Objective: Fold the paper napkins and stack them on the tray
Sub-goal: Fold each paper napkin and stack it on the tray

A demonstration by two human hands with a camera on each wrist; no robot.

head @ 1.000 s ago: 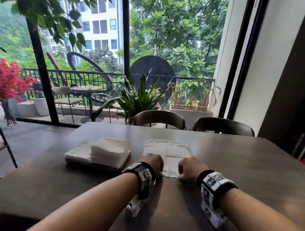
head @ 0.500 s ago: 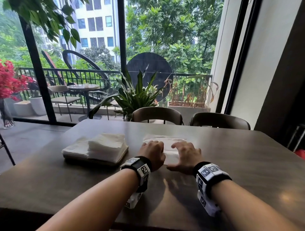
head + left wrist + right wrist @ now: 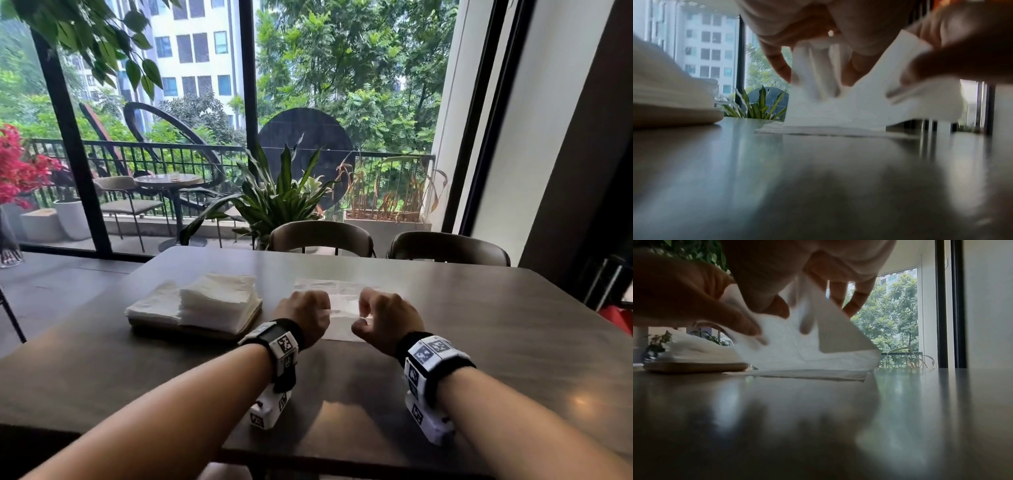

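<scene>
Two hands work one paper napkin (image 3: 343,301) on the dark surface (image 3: 479,342). The left hand (image 3: 303,317) has its fingers curled around a raised part of the sheet on its side, and the right hand (image 3: 385,320) pinches the matching part on its own side between thumb and fingers; in both wrist views the white sheet rises from the surface into the fingers while its lower layer lies flat beneath. The napkin sits directly under and just beyond both hands, between them. To the outer side of the left hand, near but apart from it, stands the tray (image 3: 191,329), a low wooden board carrying a tall stack of napkins (image 3: 219,301) and a lower pile (image 3: 154,303) on its far-left part. The step in hand appears to be a fold of the current napkin, with the lifted half not yet laid down. The next move probably calls for both hands to travel together so the raised edge lands square on the opposite edge, then a flat press along the crease; thin tissue is likely to skew or drag if one hand leads, so even tension matters. After that the folded piece would go leftward onto the tray.
</scene>
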